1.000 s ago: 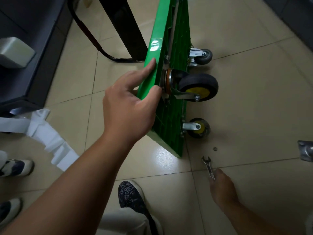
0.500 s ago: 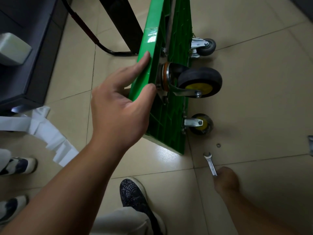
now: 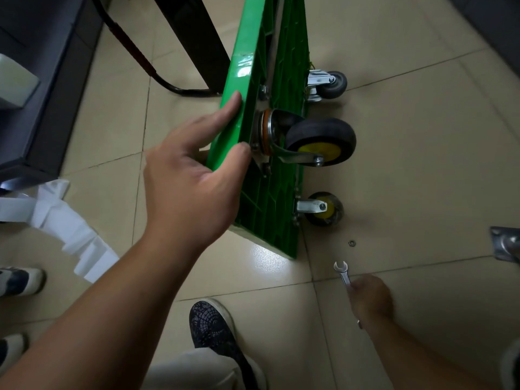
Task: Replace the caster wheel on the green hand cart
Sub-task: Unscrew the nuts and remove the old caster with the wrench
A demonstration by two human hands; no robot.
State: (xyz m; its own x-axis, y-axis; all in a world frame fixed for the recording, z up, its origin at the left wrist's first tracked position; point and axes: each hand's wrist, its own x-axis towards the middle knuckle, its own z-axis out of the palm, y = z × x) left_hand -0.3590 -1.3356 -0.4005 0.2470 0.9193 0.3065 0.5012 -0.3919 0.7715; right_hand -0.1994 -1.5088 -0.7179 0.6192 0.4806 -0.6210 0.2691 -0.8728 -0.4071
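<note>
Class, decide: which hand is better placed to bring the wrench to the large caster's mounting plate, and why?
Right. The right hand grips the wrench on the wheel side; the left hand is occupied holding the green cart by its edge, steadying it on its side.

Dim indoor light, glare on glossy floor tiles (image 3: 270, 263), dark corners, wide-angle edge bending, slight motion blur
</note>
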